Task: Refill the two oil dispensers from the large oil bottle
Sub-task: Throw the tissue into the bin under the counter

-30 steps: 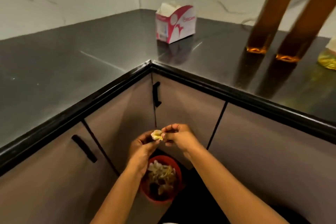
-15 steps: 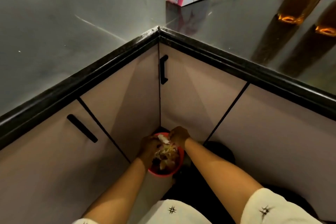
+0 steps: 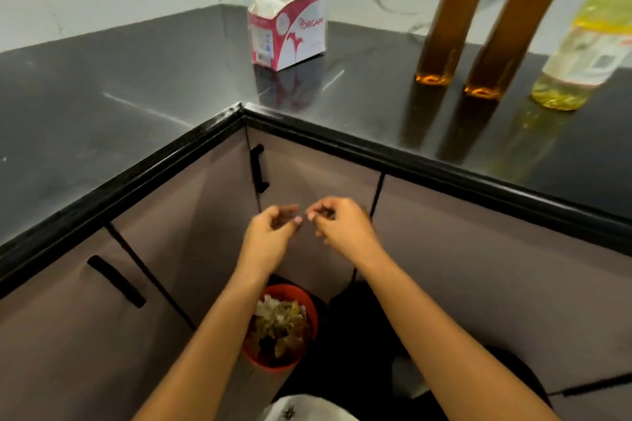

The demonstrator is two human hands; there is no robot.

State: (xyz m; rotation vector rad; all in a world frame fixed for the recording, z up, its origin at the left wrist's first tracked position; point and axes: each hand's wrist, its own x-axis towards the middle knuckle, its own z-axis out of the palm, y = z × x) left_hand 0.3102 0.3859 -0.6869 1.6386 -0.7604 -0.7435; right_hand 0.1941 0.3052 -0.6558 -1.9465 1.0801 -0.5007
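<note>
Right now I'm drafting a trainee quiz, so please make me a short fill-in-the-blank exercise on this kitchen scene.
1. The red bin stands on the ____.
2. The large oil bottle stands to the ____ of the two oil dispensers.
3. The tissue box is red and ____.
4. The crumpled tissues lie inside the ____.
Missing words: floor; right; white; bin.

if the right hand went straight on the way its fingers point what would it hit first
Probably the left hand: the right hand aims its curled fingers at it across a small gap. If depths differ, the cabinet door behind.
</note>
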